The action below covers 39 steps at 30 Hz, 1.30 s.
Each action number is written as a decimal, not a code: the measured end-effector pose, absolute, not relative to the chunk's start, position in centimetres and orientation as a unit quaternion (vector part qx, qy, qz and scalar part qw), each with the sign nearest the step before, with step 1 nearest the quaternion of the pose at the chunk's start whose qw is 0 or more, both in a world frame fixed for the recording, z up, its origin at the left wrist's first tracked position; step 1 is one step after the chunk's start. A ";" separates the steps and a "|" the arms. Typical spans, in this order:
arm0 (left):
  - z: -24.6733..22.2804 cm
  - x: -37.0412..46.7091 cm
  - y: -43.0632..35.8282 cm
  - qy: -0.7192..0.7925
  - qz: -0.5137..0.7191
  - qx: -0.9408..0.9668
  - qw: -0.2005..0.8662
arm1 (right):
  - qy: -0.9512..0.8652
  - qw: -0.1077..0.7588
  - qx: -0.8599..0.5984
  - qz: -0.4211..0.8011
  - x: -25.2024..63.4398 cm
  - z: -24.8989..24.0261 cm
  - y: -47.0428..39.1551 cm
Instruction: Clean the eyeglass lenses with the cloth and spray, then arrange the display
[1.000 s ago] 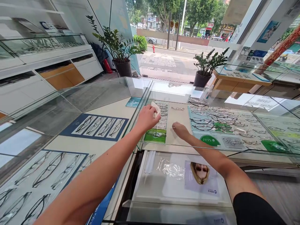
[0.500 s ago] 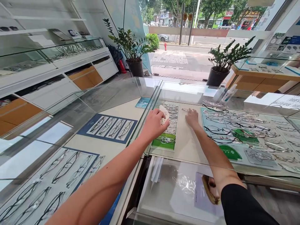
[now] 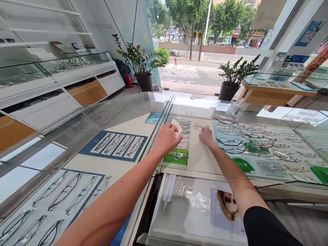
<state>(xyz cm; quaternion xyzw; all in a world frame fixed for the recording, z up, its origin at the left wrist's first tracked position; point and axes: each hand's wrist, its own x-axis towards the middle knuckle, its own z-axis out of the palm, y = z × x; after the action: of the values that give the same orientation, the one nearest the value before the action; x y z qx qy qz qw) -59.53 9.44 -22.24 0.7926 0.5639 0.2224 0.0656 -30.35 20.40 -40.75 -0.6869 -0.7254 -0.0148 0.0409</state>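
Note:
My left hand (image 3: 167, 137) is closed on a crumpled white cloth or tissue (image 3: 176, 128), above the glass counter near its dividing edge. My right hand (image 3: 206, 136) reaches into the display case and grips a thin-framed pair of glasses (image 3: 197, 125) by one side, low over the beige case floor (image 3: 196, 153). Between my hands, a column of glasses (image 3: 185, 131) lies on a pale tray, with a green card (image 3: 176, 157) at its near end. Right of my right hand, many glasses (image 3: 241, 138) rest in rows on a light blue sheet.
A blue tray (image 3: 114, 145) with several glasses lies in the left case, a larger tray (image 3: 69, 191) nearer. A white bottle (image 3: 238, 106) stands at the back right. Glass edges (image 3: 151, 136) run beside my left hand. An open drawer (image 3: 189, 205) holds papers and plastic.
The view has tilted up and shifted slightly right. The glasses at my right hand now show raised, thin parts above the case floor. My left hand still holds the white cloth.

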 end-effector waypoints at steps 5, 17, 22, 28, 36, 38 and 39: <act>-22.1 -59.4 9.4 0.565 0.219 0.793 0.058 | -0.715 0.027 -0.699 -0.013 -30.2 -40.7 20.3; -22.5 -59.5 9.3 0.557 0.241 0.791 0.073 | -0.720 0.021 -0.693 -0.018 -31.0 -41.9 22.2; -22.6 -59.5 9.4 0.554 0.245 0.793 0.070 | -0.724 0.036 -0.688 -0.028 -31.1 -41.4 20.1; -22.6 -59.4 9.6 0.549 0.234 0.800 0.061 | -0.765 0.044 -0.641 -0.042 -30.9 -40.4 12.1; -22.6 -59.1 9.9 0.547 0.226 0.804 0.055 | -0.909 0.120 -0.399 0.002 -31.3 -38.0 -4.9; -22.7 -59.0 10.0 0.548 0.227 0.803 0.054 | -0.927 0.123 -0.353 0.023 -31.6 -36.2 -8.6; -22.8 -59.0 10.1 0.549 0.227 0.802 0.054 | -0.933 0.124 -0.335 0.031 -31.8 -35.0 -10.2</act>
<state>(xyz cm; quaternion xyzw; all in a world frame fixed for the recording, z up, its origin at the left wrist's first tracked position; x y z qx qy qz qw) -59.01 10.11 -22.76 0.8023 0.5494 0.2270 0.0538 -31.77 -10.18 -35.01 -0.3352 -0.9335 0.0313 0.1237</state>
